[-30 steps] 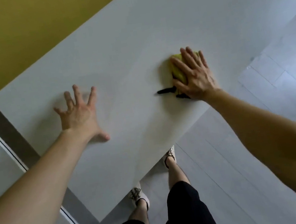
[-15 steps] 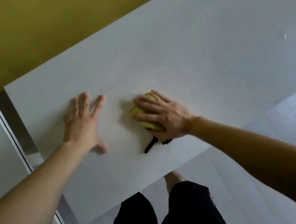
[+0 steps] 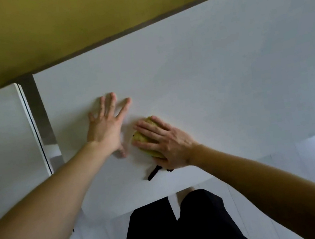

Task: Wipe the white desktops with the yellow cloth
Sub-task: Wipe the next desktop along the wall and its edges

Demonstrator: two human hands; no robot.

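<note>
Worktop (image 3: 206, 71): white, smooth, matt; frame centre. Cloth (image 3: 138, 138): yellow, bunched, lower centre, under right hand (image 3: 168, 144), fingers flat, spread. Left hand (image 3: 106, 127): splayed flat beside it. Wall (image 3: 76, 19): olive, top.

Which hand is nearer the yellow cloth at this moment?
Right. The right hand lies flat on the yellow cloth; the left hand rests on the white desktop just beside it, not touching.

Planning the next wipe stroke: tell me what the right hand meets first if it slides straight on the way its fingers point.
Most likely the left hand, lying flat on the white desktop past a narrow bare strip. The right hand, pressing the yellow cloth, points at its thumb side.
</note>
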